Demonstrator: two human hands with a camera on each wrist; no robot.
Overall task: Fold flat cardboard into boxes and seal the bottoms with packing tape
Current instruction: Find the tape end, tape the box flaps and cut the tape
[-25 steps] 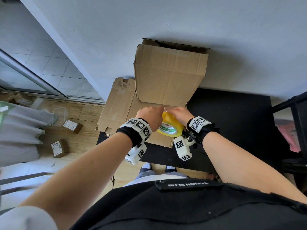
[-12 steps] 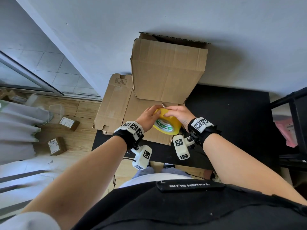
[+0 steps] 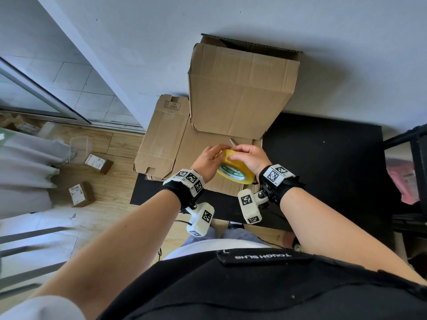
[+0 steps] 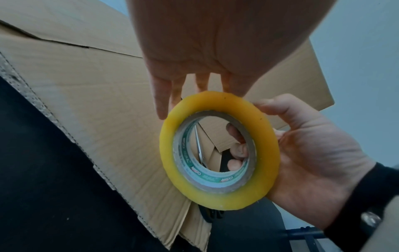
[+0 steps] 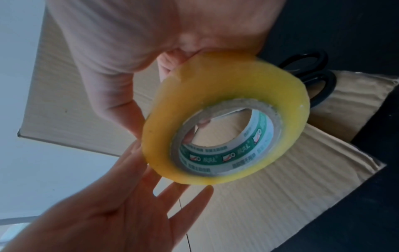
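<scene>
The scissors [image 5: 311, 71] are largely hidden behind the tape roll [image 5: 226, 116]; only a blade tip [image 3: 231, 142] is seen in the head view; the left hand's [image 4: 215, 42] fingertips are concealed by the roll's rim; the core's print is too blurred to be read.

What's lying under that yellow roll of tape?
Under the tape lies flat cardboard with black-handled scissors on it. The roll and hands cover most of the scissors; only a blade tip shows in the head view.
</scene>
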